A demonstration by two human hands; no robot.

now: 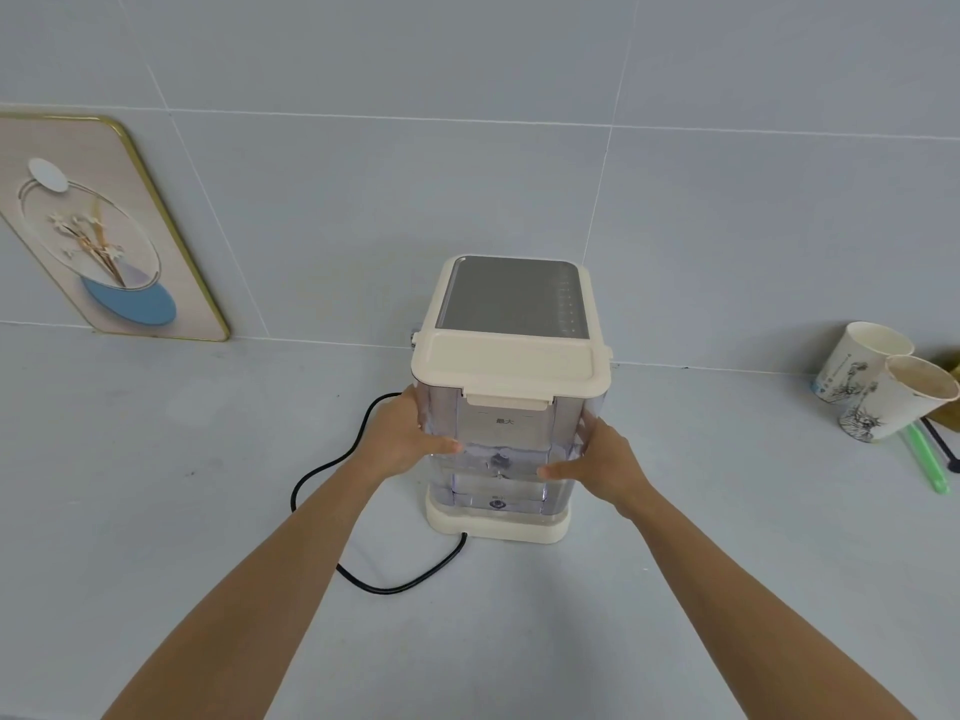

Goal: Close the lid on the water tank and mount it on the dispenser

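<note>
Two hands (402,433) (605,462) grip one water tank (501,449); two paper cups (883,389) right.

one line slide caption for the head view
Both hands seat the clear, cream-lidded water tank on the cream dispenser.

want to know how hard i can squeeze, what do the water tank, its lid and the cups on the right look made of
Water tank: clear, glossy hard plastic, by the look; the base shows through its walls.
Lid: cream opaque plastic, smooth with a soft sheen and a moulded front latch.
Cups: apparently paper, matte white with printed drawings and rolled rims.
</note>
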